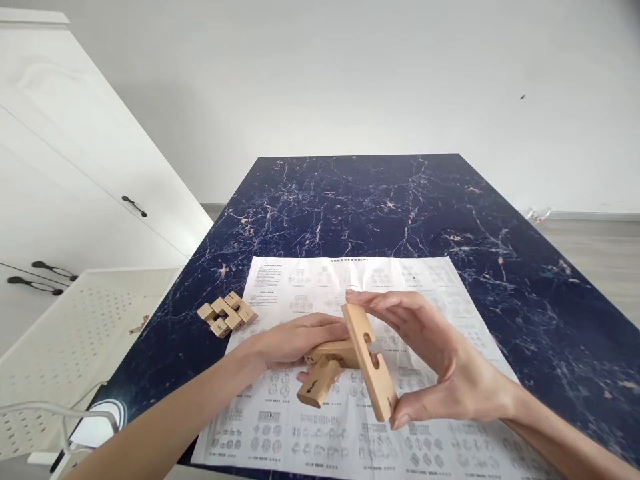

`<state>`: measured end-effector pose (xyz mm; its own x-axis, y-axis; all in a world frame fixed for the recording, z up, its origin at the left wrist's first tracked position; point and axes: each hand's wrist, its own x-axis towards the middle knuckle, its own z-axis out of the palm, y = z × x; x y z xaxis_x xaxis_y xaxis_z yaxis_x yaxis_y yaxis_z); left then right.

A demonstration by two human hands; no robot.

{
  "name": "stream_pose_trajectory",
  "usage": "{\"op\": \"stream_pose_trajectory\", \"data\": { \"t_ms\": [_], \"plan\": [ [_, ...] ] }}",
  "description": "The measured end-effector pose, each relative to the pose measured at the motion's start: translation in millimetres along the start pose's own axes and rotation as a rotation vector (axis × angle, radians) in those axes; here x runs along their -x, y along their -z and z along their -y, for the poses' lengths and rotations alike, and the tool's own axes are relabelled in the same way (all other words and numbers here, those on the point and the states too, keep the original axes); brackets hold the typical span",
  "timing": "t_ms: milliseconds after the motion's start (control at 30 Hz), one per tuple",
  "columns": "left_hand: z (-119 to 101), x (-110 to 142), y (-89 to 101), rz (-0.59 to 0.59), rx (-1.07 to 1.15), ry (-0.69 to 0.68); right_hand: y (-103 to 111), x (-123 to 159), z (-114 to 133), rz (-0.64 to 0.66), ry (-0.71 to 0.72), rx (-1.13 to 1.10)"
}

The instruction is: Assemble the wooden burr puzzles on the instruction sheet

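Note:
My left hand (305,340) is closed around two crossed wooden puzzle pieces, one marked 2 (323,352) and one marked 1 (319,383). Between the thumb and fingers of my right hand (430,353) is a long notched wooden puzzle piece (370,363), gripped at its two ends. Its notches face right, toward my right palm. The notched piece stands tilted against or right beside the end of the crossed pieces; I cannot tell whether they are joined. Below both hands lies a creased instruction sheet (280,447) printed with small diagrams.
A small interlocked wooden block puzzle (227,313) sits left of the sheet on the dark blue marbled table (360,207). A white cabinet (90,153) with black handles stands at the left. A perforated white surface (95,333) and a white cable (40,408) are at lower left.

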<state>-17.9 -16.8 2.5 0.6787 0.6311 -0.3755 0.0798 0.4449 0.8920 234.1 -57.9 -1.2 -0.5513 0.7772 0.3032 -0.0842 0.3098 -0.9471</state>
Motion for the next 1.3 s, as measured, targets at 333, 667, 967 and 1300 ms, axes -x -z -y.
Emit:
{"op": "stream_pose_trajectory", "data": {
  "t_ms": [333, 667, 967, 1300],
  "plan": [
    [-6.5, -1.7, 7.5, 0.401, 0.114, 0.191, -5.7, -2.5, 7.0, 0.045, -0.005, 0.016],
    [-0.5, -4.1, 10.8, 0.402, 0.067, 0.227, -3.0, 1.0, 7.4, 0.083, -0.001, 0.017],
    [0.7, -0.5, 10.3, 0.367, 0.009, 0.219, -0.4, 2.5, 8.2, 0.071, 0.039, 0.112],
    [-4.3, -2.9, 10.2, 0.256, 0.021, 0.307, 5.5, 0.5, 6.5, 0.059, 0.028, 0.166]
  ]
}}
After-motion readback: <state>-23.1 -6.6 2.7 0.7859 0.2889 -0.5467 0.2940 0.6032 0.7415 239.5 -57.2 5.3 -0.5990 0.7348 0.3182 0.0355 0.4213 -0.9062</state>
